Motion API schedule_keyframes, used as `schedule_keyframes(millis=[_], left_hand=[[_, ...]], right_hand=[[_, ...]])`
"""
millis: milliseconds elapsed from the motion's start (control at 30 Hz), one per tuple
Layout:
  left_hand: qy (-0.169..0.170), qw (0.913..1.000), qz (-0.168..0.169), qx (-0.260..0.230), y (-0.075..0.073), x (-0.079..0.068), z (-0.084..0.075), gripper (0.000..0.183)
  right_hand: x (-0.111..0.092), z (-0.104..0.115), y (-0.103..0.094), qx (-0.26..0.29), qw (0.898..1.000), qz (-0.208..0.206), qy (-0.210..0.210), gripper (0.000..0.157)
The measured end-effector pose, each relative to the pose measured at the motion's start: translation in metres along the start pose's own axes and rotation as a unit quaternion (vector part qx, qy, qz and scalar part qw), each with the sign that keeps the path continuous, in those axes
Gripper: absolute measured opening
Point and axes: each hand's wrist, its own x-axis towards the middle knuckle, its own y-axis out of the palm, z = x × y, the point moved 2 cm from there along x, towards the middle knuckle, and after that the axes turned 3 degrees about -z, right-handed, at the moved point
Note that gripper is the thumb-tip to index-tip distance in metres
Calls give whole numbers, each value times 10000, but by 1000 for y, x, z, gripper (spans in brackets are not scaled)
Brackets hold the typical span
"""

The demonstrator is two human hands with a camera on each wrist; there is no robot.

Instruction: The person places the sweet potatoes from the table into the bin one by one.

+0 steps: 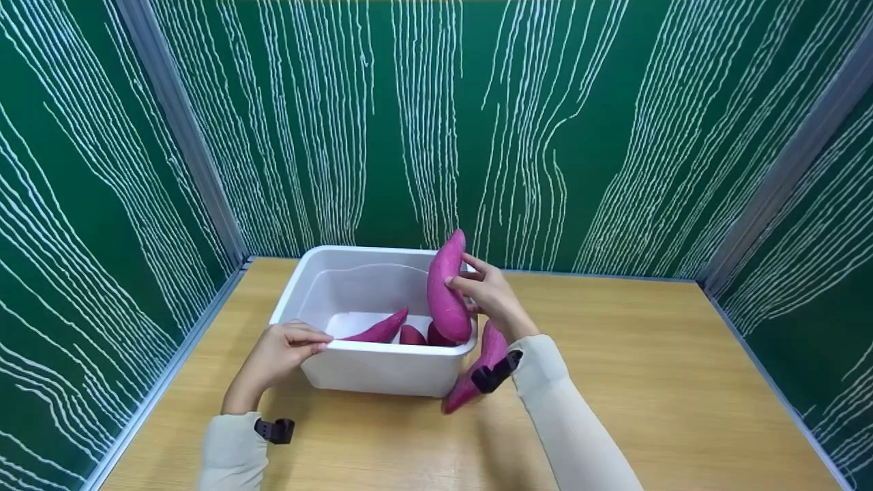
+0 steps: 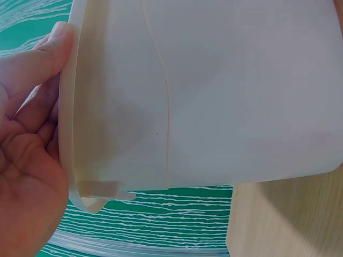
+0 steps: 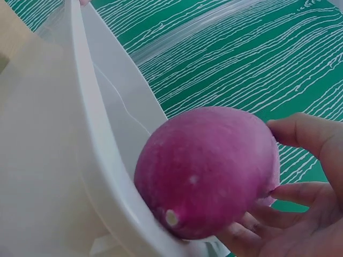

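A large pink sweet potato (image 1: pixel 447 293) is in my right hand (image 1: pixel 492 293), held steeply tilted over the right side of a white plastic bin (image 1: pixel 382 368). The right wrist view shows the blunt end of this sweet potato (image 3: pixel 209 171) close to the bin's rim, with the thumb and fingers (image 3: pixel 300 128) around its far side. My left hand (image 1: pixel 286 348) grips the bin's front left rim. In the left wrist view, the thumb (image 2: pixel 56 48) lies against that rim. Inside the bin are a pink sweet potato (image 1: pixel 382 329) and darker red ones (image 1: pixel 411 335), partly hidden by the front wall.
Another pink sweet potato (image 1: pixel 460 394) lies on the wooden table (image 1: pixel 648 382) beside the bin's right side, partly covered by my right wrist. Green panels with white wavy lines (image 1: pixel 518 136) stand behind and at both sides. Grey metal posts (image 1: pixel 184 123) mark the corners.
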Motion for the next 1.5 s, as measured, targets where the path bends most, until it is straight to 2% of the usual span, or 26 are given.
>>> schedule_keyframes(millis=[100,367,833,1100,1500], left_hand=[[17,10000,1,21,0,0,1,13],[-320,9994,95,-17,-1,-1,0,15],[-252,9996,65,-86,0,-1,0,13],[-45,10000,49,-63,0,-2,0,13],[-246,9995,110,-179,-1,0,-2,14]], right_hand=[[1,-2,-1,119,9999,66,-55,75],[0,-4,-3,193,9998,70,-7,66],[-2,-4,-7,25,10000,6,80,60],[-4,-4,-9,48,10000,-8,-59,61],[-7,-6,-19,68,9999,-89,-62,63]])
